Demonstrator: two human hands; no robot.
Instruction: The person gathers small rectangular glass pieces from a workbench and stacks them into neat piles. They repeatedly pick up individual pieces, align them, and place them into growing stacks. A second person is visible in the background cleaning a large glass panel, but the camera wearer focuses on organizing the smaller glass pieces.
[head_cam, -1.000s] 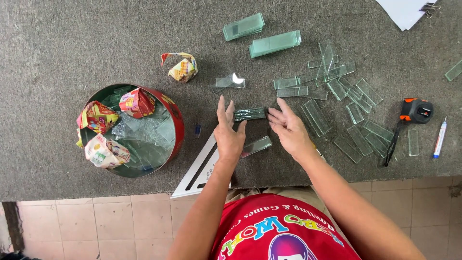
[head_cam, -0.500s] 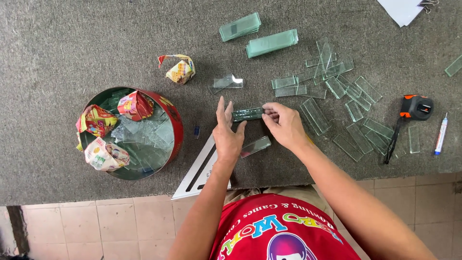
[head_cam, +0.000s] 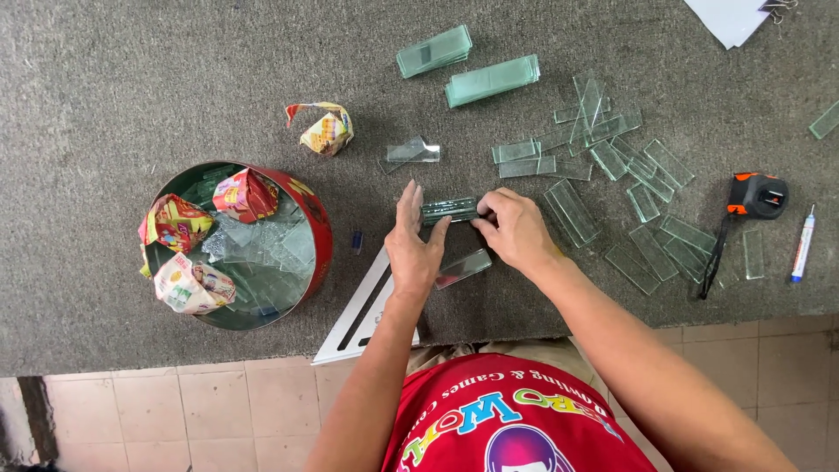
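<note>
Your left hand (head_cam: 414, 252) and right hand (head_cam: 517, 229) meet over a small stack of glass strips (head_cam: 449, 210) on the grey carpeted table (head_cam: 131, 87). The stack lies between your two sets of fingertips: your left thumb touches its near left end while the other left fingers stand straight and together just beside that end, and your right thumb and forefinger pinch its right end, closed on the glass. Just below your fingertips, between your palms, a single glass strip (head_cam: 463, 267) lies tilted, and under your left wrist sits a white metal set square (head_cam: 367, 310).

Beyond your fingertips lie a broken glass piece (head_cam: 413, 152) and two neat stacks of glass strips (head_cam: 463, 65). To the right of your right fingers, loose glass strips (head_cam: 612, 166) are scattered, with an orange and black tape measure (head_cam: 757, 195) and a marker pen (head_cam: 801, 246) farther out. Well left of your left fingers stands a round red tin (head_cam: 319, 232) holding glass offcuts and crumpled wrappers.
</note>
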